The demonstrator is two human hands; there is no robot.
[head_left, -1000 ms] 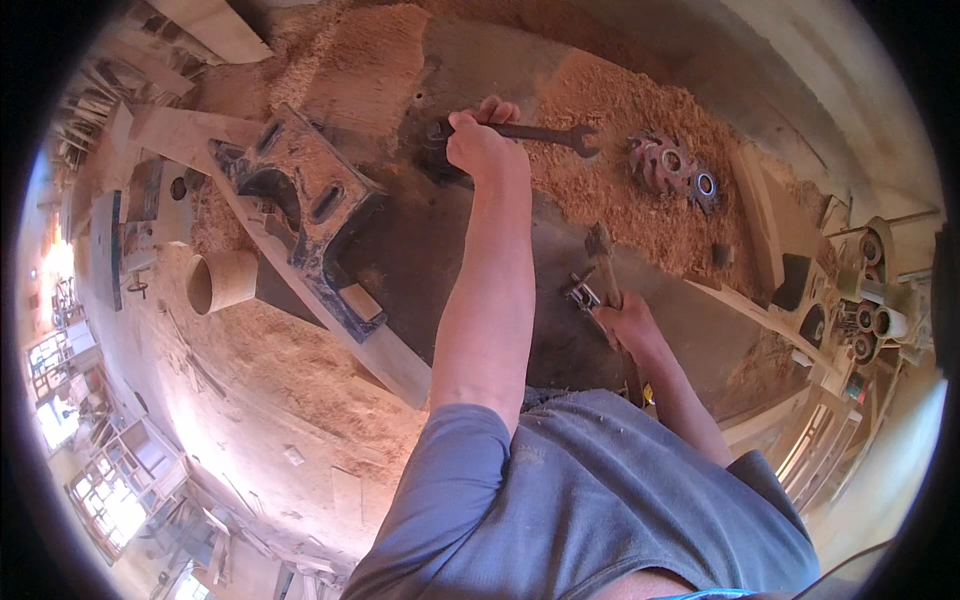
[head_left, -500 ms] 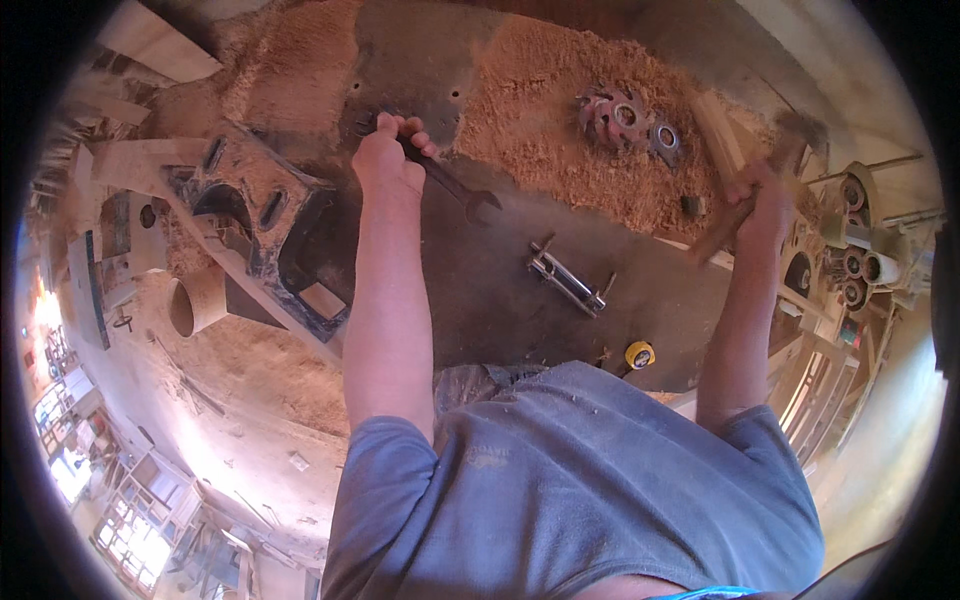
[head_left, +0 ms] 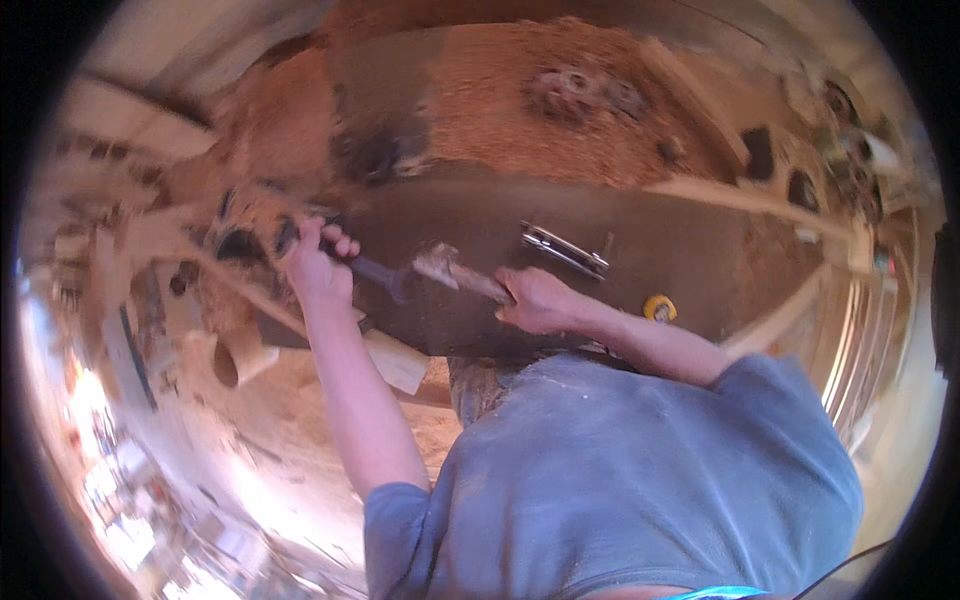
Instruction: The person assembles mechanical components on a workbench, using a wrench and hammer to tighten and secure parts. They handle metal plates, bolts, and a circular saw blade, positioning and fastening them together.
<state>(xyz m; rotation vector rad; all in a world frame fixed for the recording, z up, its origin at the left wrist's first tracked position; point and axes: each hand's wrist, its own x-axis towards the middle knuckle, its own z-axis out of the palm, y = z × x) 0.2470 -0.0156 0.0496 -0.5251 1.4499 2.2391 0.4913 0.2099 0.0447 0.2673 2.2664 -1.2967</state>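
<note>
My left hand [head_left: 318, 262] is closed around a dark open-end wrench [head_left: 385, 278], over the left part of the dark metal tabletop [head_left: 455, 215]. The wrench's jaw points toward the middle. My right hand [head_left: 540, 300] grips the wooden handle of a hammer [head_left: 437, 266], its head beside the wrench jaw. Blur hides whether hammer and wrench touch. Beyond my right hand lies a shiny metal tool with crossbars [head_left: 565, 250]. A yellow tape measure [head_left: 658, 308] sits near my right forearm.
Toothed cutter heads [head_left: 570, 90] lie in a thick layer of sawdust [head_left: 500, 130] at the far side. A wooden strip [head_left: 700, 105] runs along the far right. A round wooden tube [head_left: 240, 360] stands below the table at left.
My right hand has swung the hammer from the far right to the middle. My left hand has brought the wrench left and nearer. The view has shifted and blurred.
</note>
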